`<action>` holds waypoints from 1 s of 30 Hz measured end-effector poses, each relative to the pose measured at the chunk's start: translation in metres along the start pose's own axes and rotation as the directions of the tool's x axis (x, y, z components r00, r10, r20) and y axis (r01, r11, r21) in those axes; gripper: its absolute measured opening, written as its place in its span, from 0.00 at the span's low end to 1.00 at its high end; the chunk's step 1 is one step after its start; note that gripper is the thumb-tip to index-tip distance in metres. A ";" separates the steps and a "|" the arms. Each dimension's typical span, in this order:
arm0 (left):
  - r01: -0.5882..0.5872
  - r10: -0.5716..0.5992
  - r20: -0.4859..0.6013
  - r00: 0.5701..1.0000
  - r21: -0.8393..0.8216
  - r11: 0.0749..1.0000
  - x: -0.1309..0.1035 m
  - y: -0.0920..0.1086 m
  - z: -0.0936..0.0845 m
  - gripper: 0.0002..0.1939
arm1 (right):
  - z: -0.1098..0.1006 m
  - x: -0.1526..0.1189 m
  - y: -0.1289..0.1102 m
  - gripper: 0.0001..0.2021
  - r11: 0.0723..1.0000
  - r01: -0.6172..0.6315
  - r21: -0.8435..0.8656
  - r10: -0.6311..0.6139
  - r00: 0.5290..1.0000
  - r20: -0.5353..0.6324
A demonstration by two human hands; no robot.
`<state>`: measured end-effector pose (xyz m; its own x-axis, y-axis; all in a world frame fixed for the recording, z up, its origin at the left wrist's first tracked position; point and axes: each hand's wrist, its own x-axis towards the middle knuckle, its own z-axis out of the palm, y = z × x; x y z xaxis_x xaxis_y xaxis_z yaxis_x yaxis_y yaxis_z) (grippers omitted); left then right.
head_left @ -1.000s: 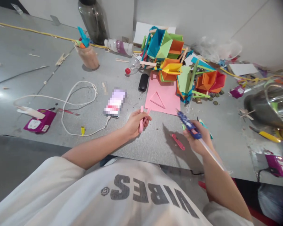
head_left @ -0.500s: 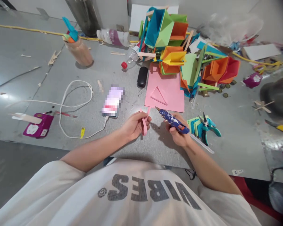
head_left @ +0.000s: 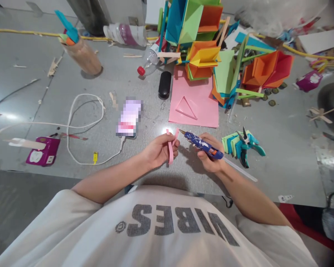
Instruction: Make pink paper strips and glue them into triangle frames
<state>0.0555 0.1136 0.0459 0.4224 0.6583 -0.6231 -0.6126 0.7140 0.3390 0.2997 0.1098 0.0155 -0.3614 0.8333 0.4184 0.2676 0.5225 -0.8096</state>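
Between the thumb and fingers of my left hand (head_left: pixel 161 150) is a folded pink paper strip (head_left: pixel 170 152), its ends sticking up. My right hand (head_left: pixel 210 152) is wrapped round a blue glue gun (head_left: pixel 202 144), a clear glue stick trailing from its back. The gun's tip points left, very close to the strip's upper end; whether they touch I cannot tell. Beyond my hands, a pink strip bent into a triangle (head_left: pixel 186 108) lies on pink paper sheets (head_left: pixel 208 118). Teal-handled pliers (head_left: pixel 245 146) rest on folded green and blue paper pieces (head_left: pixel 229 144) right of my right hand.
A phone (head_left: pixel 130 116) on a white cable lies to the left, near a purple power adapter (head_left: pixel 43 151). Behind stand a black case (head_left: pixel 165 85), a clear bottle (head_left: pixel 149 63), a wooden cup (head_left: pixel 85 57) and colourful folded-paper boxes (head_left: pixel 203 59).
The glue gun's tip has come closer to the pink strip, whose upper ends now stand further apart. The camera view has shifted slightly. Both hands keep their hold.
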 end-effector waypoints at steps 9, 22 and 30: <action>-0.044 0.042 0.068 0.997 0.023 0.999 0.000 -0.001 -0.006 0.14 | 0.001 0.002 -0.004 0.26 1.000 -0.004 -0.004 0.004 1.000 0.007; -0.064 0.060 0.080 0.995 0.039 0.997 -0.001 -0.002 -0.007 0.15 | 0.000 0.003 -0.006 0.30 0.993 -0.103 -0.060 0.105 0.994 0.027; -0.070 0.067 0.092 0.994 0.035 0.997 -0.002 -0.002 -0.006 0.15 | 0.000 0.002 -0.002 0.27 0.998 -0.050 -0.048 0.050 0.999 0.008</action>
<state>0.0519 0.1094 0.0417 0.4398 0.7237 -0.5319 -0.6172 0.6737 0.4064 0.2984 0.1100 0.0178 -0.3544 0.8571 0.3740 0.3278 0.4884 -0.8087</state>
